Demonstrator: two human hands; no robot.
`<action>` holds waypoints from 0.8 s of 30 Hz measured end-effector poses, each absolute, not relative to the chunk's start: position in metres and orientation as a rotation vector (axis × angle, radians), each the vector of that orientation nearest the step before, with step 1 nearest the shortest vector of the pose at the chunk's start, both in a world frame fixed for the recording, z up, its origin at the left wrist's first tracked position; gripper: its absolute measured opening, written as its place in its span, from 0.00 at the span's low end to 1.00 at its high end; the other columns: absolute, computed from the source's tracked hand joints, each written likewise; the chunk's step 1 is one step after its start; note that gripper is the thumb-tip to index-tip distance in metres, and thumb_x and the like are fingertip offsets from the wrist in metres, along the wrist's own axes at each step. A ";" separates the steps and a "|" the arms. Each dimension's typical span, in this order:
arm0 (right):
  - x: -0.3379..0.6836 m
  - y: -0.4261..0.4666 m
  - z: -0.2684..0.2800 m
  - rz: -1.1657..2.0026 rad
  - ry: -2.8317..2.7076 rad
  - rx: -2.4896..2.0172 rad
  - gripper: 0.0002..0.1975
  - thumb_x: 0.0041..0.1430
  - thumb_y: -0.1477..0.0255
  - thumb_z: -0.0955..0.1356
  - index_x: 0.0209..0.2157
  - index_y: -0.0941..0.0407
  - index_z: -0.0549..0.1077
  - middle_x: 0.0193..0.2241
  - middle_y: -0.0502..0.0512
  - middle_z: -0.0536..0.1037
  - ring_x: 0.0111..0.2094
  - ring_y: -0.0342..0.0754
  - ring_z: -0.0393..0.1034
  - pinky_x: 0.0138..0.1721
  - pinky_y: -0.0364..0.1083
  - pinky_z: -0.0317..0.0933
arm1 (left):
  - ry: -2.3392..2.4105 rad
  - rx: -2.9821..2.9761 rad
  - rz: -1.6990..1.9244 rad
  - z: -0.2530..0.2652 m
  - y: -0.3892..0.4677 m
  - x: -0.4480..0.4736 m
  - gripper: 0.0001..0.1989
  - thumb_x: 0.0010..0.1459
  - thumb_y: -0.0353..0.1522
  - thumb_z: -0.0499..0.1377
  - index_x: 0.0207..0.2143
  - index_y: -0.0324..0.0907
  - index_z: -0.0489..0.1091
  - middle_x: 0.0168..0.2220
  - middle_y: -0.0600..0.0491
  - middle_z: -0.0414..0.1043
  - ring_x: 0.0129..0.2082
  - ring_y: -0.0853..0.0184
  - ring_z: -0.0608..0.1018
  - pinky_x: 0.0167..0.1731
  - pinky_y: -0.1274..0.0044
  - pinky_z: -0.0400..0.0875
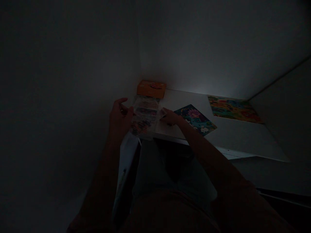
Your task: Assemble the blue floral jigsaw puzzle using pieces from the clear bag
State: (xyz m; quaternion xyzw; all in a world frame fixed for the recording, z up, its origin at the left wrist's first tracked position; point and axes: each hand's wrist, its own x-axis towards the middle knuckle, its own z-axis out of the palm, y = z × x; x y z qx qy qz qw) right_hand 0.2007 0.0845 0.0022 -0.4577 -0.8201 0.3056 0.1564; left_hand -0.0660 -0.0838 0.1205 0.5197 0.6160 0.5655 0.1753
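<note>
A clear plastic bag [145, 111] with small colourful pieces in its lower part hangs between my hands at the desk's front left edge. My left hand [120, 115] pinches the bag's left side between thumb and fingers, with one finger raised. On the opposite side, my right hand [168, 116] is closed on the bag's upper right edge. The light is very dim, so the exact shape of the pieces cannot be made out.
Behind the bag an orange box [151, 89] stands against the wall. A dark illustrated sheet [194, 119] lies by my right forearm on the white desk [233, 132]. Farther right is another colourful picture sheet [234, 108]. Walls enclose the desk at left and back.
</note>
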 end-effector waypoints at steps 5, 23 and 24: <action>0.219 0.094 0.014 1.012 -2.046 -1.375 0.12 0.63 0.72 0.69 0.48 0.59 0.74 0.46 0.60 0.80 0.42 0.47 0.76 0.46 0.45 0.73 | 1.718 1.467 1.576 0.120 -0.082 -0.059 0.22 0.66 0.35 0.66 0.61 0.45 0.70 0.33 0.59 0.71 0.33 0.66 0.83 0.34 0.75 0.77; 0.257 0.043 0.096 0.540 -1.942 -0.952 0.16 0.74 0.66 0.69 0.58 0.56 0.74 0.50 0.57 0.77 0.36 0.42 0.70 0.41 0.43 0.70 | 1.722 1.516 1.584 0.116 -0.052 -0.037 0.19 0.66 0.34 0.65 0.59 0.45 0.72 0.33 0.58 0.71 0.33 0.65 0.82 0.35 0.74 0.77; 0.265 0.045 0.081 0.565 -2.005 -1.042 0.16 0.72 0.66 0.71 0.57 0.57 0.76 0.50 0.58 0.77 0.37 0.43 0.71 0.42 0.44 0.71 | 1.721 1.512 1.598 0.115 -0.052 -0.039 0.20 0.66 0.34 0.65 0.59 0.45 0.72 0.33 0.58 0.71 0.34 0.65 0.82 0.35 0.74 0.77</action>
